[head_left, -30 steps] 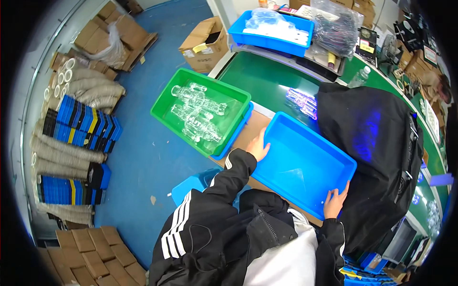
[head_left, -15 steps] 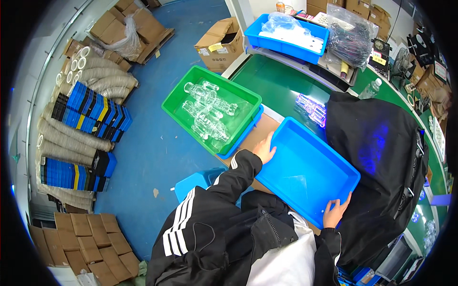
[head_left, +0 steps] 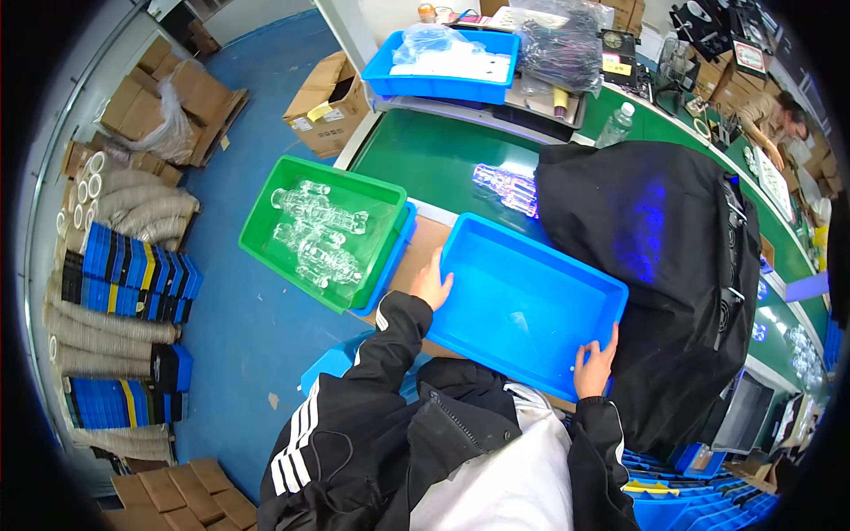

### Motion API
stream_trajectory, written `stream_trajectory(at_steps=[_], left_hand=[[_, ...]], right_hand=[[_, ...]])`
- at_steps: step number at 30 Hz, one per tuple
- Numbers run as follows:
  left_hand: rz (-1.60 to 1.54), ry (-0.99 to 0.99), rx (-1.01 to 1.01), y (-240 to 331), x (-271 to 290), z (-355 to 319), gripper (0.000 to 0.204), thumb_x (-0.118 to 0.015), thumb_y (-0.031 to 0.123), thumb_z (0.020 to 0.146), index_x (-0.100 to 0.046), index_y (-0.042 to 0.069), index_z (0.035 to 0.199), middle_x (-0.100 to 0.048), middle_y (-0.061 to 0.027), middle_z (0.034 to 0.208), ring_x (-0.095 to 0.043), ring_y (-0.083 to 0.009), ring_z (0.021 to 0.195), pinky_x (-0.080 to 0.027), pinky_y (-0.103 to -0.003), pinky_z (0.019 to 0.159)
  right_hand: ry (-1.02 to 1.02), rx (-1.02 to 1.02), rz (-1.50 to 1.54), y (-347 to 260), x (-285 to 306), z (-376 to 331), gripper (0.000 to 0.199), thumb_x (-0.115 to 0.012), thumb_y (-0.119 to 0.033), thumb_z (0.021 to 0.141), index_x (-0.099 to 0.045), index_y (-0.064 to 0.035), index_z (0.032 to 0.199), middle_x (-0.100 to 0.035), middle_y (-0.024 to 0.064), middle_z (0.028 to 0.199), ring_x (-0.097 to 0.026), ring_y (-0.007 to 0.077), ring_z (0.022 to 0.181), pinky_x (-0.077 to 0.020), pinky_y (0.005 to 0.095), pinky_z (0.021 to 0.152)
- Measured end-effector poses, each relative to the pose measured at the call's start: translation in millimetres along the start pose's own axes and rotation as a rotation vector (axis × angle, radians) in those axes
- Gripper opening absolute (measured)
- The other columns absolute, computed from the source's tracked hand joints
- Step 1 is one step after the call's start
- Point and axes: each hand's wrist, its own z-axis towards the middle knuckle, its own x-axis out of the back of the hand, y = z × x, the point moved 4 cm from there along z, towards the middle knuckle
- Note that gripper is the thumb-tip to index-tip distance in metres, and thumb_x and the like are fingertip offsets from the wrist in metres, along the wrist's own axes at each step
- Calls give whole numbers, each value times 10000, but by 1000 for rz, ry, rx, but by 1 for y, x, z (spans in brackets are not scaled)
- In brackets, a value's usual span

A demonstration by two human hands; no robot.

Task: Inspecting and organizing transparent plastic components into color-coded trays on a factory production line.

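An empty-looking blue plastic bin [head_left: 531, 276] sits in front of me, with a small pale patch on its floor that I cannot make out. My left hand [head_left: 431, 283] is closed on its left rim, thumb on the inside. At the near right corner my right hand [head_left: 595, 366] grips the rim, fingers partly bent. To the left, a green bin [head_left: 379, 257] holds several clear plastic figure-shaped pieces [head_left: 317, 232] and rests on another blue bin [head_left: 403, 237]. Beyond my bin, a clear piece lit violet [head_left: 506, 188] lies on the green conveyor [head_left: 416, 146], beside a black cloth cover [head_left: 655, 265].
A blue bin of white items [head_left: 443, 84] stands at the far end, near a bottle [head_left: 615, 124]. Below on the left is a blue stool-like object [head_left: 332, 358]. Cartons [head_left: 326, 102] and stacked blue crates [head_left: 133, 274] line the floor. A person [head_left: 768, 119] works far right.
My view has swung to the right, so the scene sits farther left, and a person now shows at the far right. Both hands keep their hold on the blue bin.
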Motion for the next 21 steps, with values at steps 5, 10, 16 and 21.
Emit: stream_trajectory(at_steps=[5,10,16,21], left_hand=[[23,40,-33,-4,-3,2,612,-552,147,797,-277,108,1343,-579,-234,1085,-583,-426,914,-470,-458,748],[32,39,-31,-6,-5,1,619,-557,145,795,-275,107,1345,-577,-235,1091,-580,-431,915,-469,-460,750],[34,15,1,-4,-3,2,626,-565,150,795,-271,112,1348,-574,-239,1097,-580,-433,917,-467,-467,753],[59,-5,36,-6,-4,2,638,-571,156,797,-261,131,1355,-574,-242,1097,-582,-432,920,-466,-478,752]], right_hand=[[4,7,-28,1,0,1,154,-614,-36,770,-462,-29,747,-179,174,1451,-380,415,1205,-436,381,878],[-10,-22,-34,2,1,2,159,-620,-29,772,-464,-32,744,-183,175,1452,-380,411,1215,-434,376,887],[-38,-66,-15,0,2,3,165,-622,-26,779,-463,-41,739,-184,168,1456,-369,403,1238,-426,370,909],[-56,-70,46,1,4,3,172,-628,-54,790,-467,-43,731,-181,149,1462,-363,402,1245,-426,373,920]])
